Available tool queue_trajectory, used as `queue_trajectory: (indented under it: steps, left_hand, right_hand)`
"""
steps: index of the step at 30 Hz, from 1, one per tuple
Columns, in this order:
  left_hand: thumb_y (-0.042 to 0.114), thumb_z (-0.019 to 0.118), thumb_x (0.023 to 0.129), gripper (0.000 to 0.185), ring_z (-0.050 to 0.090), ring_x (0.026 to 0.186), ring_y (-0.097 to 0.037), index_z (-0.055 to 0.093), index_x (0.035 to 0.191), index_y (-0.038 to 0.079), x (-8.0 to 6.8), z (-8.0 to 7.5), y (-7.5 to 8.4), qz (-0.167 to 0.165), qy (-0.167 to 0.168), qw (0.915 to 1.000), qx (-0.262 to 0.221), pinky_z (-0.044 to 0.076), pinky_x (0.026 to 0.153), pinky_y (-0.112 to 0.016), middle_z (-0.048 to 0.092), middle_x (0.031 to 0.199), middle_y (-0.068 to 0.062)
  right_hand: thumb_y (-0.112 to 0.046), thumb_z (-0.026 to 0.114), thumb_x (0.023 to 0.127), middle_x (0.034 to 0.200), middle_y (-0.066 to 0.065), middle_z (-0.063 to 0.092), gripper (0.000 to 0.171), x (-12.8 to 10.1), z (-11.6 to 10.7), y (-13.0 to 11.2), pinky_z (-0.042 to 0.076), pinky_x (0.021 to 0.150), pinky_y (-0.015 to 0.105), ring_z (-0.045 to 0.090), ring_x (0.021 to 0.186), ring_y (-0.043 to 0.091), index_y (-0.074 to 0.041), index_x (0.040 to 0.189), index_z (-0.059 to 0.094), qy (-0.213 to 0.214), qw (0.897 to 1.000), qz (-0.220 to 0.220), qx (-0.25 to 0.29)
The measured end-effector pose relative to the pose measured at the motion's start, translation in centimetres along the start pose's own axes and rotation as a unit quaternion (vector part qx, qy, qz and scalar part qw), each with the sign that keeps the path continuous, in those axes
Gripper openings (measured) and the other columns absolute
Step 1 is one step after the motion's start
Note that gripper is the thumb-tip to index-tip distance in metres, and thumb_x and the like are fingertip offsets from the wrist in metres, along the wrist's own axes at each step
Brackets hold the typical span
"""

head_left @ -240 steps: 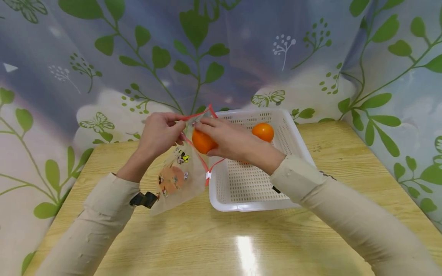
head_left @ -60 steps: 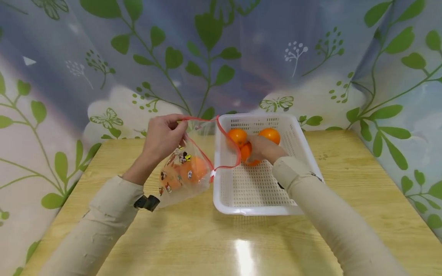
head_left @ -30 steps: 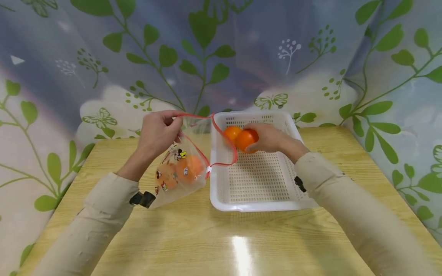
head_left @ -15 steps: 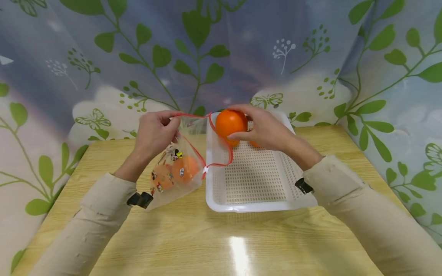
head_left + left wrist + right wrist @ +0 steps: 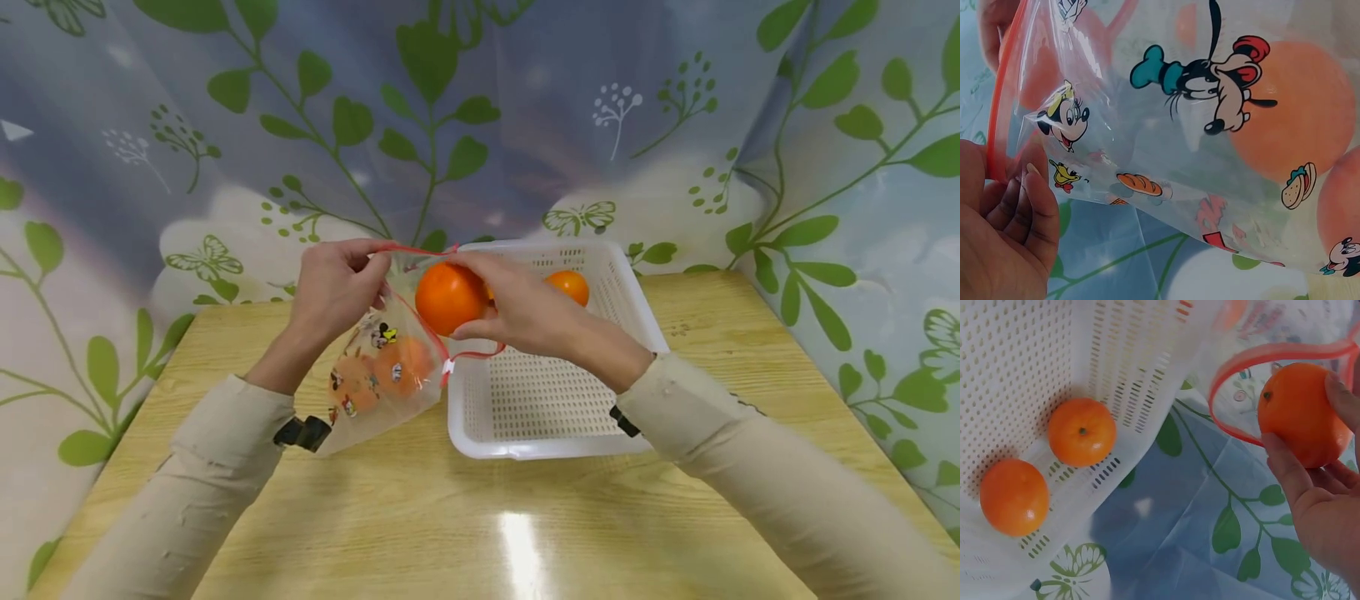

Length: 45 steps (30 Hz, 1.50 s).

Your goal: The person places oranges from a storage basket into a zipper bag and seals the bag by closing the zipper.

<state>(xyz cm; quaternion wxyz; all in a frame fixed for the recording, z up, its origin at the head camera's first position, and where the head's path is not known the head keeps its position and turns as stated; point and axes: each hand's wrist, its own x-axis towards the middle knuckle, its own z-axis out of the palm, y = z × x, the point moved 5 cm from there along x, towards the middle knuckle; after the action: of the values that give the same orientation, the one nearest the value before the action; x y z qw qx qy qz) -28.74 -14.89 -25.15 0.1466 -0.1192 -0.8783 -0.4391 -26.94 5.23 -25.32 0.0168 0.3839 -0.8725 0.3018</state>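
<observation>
My left hand [image 5: 337, 283] pinches the red-edged rim of a clear zip bag [image 5: 1166, 150] printed with cartoon figures, its mouth spread toward the basket. Two oranges [image 5: 405, 365] show through the bag's wall, low inside it. Held in the fingers and thumb of my right hand [image 5: 525, 304] is another orange [image 5: 450, 298], right at the bag's mouth. The right wrist view has this held orange [image 5: 1304, 415] overlapping the red zip edge [image 5: 1229, 381]. A white slider [image 5: 448, 367] sits at the front end of the zip.
A white perforated plastic basket [image 5: 555, 450] stands right of the bag on the wooden table [image 5: 420, 525]. Two oranges lie in it, one nearer [image 5: 1082, 432] the bag and one farther [image 5: 1015, 497]. A leaf-patterned cloth [image 5: 525, 150] hangs behind the table.
My right hand picked an orange out of the basket and carried it left to the bag's mouth. The bag holds one more orange than eight seconds ago. My left hand keeps its grip.
</observation>
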Motion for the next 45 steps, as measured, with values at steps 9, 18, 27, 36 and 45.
queue_trajectory:
  steps: [9, 18, 27, 36, 45]
  left_hand:
    - [0.018, 0.053, 0.094, 0.029, 0.062, 0.051, -0.022, 0.071, 0.115, 0.009, 0.0, -0.1, 0.6, 0.022, -0.011, 0.9997, 0.004, 0.053, 0.048, -0.033, 0.066, 0.064, -0.006]
    - [0.018, 0.053, 0.094, 0.028, 0.062, 0.050, -0.022, 0.071, 0.114, 0.011, 0.0, -0.1, 0.8, 0.028, -0.010, 0.9995, 0.011, 0.050, 0.044, -0.030, 0.065, 0.061, -0.005]
    - [0.021, 0.052, 0.094, 0.029, 0.061, 0.049, -0.020, 0.071, 0.115, 0.012, -0.1, -0.3, 0.9, 0.035, -0.012, 0.9989, 0.028, 0.045, 0.040, -0.030, 0.064, 0.060, -0.003]
    - [0.027, 0.053, 0.097, 0.030, 0.057, 0.046, -0.017, 0.070, 0.118, 0.017, -0.5, 0.1, 1.1, 0.067, -0.020, 0.9959, 0.059, 0.038, 0.033, -0.032, 0.062, 0.058, 0.001]
    - [0.021, 0.053, 0.097, 0.028, 0.054, 0.044, -0.009, 0.072, 0.115, 0.010, -0.6, 0.2, 1.5, 0.132, -0.012, 0.9862, 0.099, 0.038, 0.037, -0.027, 0.061, 0.057, 0.001]
  right_hand:
    - [-0.029, 0.076, 0.082, 0.148, 0.008, 0.037, 0.078, 0.6, 1.3, 0.1, 0.044, 0.097, 0.040, 0.042, 0.128, 0.027, -0.012, 0.147, 0.037, -0.003, 0.987, -0.053, -0.151]
    - [-0.030, 0.078, 0.080, 0.144, 0.010, 0.043, 0.076, 0.2, 1.9, -0.3, 0.047, 0.093, 0.038, 0.040, 0.126, 0.028, -0.006, 0.142, 0.043, 0.069, 0.956, -0.127, -0.255]
    - [-0.029, 0.076, 0.082, 0.147, 0.011, 0.039, 0.077, 1.5, 2.4, -0.5, 0.044, 0.097, 0.039, 0.037, 0.129, 0.029, -0.007, 0.145, 0.039, 0.022, 0.968, -0.080, -0.236]
    - [-0.032, 0.073, 0.085, 0.139, 0.014, 0.045, 0.073, 2.7, 3.8, -0.4, 0.044, 0.097, 0.038, 0.043, 0.122, 0.031, -0.003, 0.143, 0.040, 0.017, 0.963, -0.001, -0.267]
    - [-0.033, 0.077, 0.081, 0.123, 0.012, 0.054, 0.065, 3.2, 4.0, -0.6, 0.054, 0.078, 0.038, 0.050, 0.109, 0.030, -0.003, 0.130, 0.046, 0.043, 0.956, 0.070, -0.280]
